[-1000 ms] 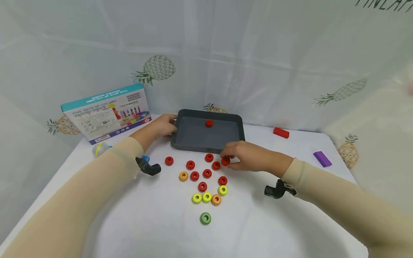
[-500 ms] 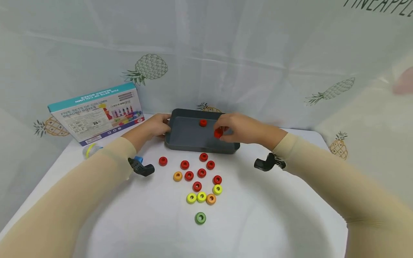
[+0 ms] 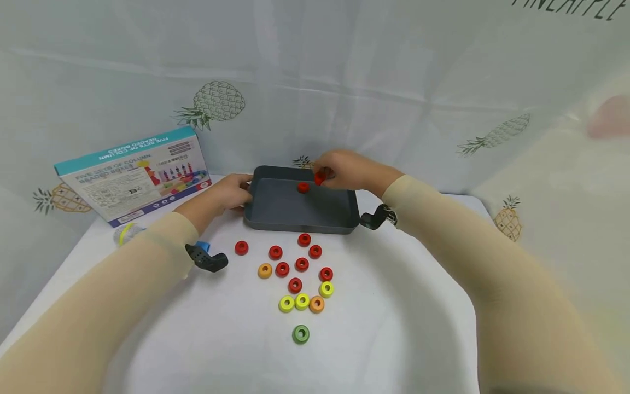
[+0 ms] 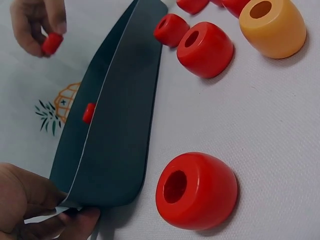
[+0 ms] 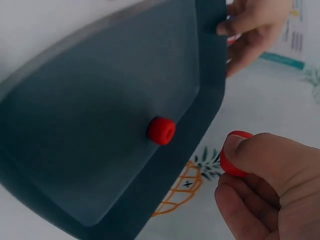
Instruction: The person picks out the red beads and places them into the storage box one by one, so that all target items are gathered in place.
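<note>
My right hand [image 3: 350,169] is raised over the back right part of a dark grey tray [image 3: 280,207], pinching a red bead [image 3: 319,178] between thumb and fingers. A second red bead [image 5: 162,131] lies inside the tray near its back wall. At the tray's left end, my left hand [image 3: 230,191] grips the rim; the left wrist view shows the thumb and fingers [image 4: 80,222] around the corner. Several red beads [image 3: 302,265] lie loose on the table in front of the tray.
Yellow beads [image 3: 302,301], orange beads [image 3: 317,305] and a green bead [image 3: 301,334] lie nearer me on the white table [image 3: 374,339]. A toy box [image 3: 138,178] leans at the back left. A blue piece [image 3: 202,246] is partly hidden by my left sleeve.
My right hand has picked up a red bead from the table and carried it up and back over the tray. My left hand keeps its hold on the rim.
</note>
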Available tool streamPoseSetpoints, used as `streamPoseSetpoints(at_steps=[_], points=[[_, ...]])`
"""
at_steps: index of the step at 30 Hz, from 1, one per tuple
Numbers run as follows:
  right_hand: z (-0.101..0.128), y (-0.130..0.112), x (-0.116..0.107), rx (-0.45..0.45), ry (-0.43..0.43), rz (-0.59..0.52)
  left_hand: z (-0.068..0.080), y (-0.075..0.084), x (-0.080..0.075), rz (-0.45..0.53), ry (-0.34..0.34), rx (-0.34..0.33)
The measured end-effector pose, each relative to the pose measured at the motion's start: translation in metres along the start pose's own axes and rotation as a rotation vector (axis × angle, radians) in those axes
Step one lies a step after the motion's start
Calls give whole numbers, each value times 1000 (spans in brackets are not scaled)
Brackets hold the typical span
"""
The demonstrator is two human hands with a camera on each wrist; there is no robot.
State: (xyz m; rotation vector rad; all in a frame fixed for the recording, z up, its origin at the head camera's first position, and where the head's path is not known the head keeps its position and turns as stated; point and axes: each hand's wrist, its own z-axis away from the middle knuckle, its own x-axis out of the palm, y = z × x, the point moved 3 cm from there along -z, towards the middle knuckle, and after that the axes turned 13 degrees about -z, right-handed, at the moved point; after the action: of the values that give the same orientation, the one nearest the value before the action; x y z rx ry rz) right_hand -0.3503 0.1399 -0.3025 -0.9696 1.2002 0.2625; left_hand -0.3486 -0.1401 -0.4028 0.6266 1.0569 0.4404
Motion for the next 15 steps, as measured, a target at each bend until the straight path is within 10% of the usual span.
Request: streamPoseSetpoints(at_steps=[15], points=[[-24,35,8,70,-12,50,3,4,0,-8,-14,-16]])
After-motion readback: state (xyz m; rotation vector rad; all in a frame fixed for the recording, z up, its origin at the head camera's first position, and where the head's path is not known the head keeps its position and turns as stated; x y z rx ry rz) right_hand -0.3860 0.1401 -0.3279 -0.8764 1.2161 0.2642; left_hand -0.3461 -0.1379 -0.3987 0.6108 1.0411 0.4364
